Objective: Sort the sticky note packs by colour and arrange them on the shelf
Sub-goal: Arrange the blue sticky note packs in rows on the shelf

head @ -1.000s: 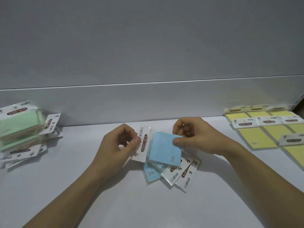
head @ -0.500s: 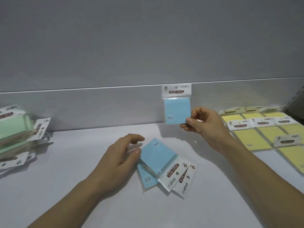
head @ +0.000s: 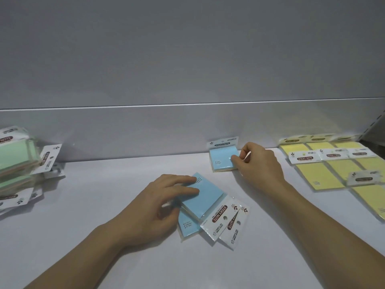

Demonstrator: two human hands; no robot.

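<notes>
Where right hand (head: 258,165) pinches, blue pack (head: 221,159) lies.

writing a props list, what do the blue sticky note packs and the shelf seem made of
Blue sticky note packs: paper pads in clear glossy plastic sleeves, shown by sheen at the white printed headers. Shelf: smooth matte pale surface, likely painted metal or laminate; unclear which.

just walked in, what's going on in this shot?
A person is sorting sticky note packs on a white shelf. The right hand pinches one blue pack by its edge at the back wall, left of the yellow packs laid in rows. The left hand rests its fingers on the blue pile mid-shelf. At far left, green packs are heaped.
</notes>
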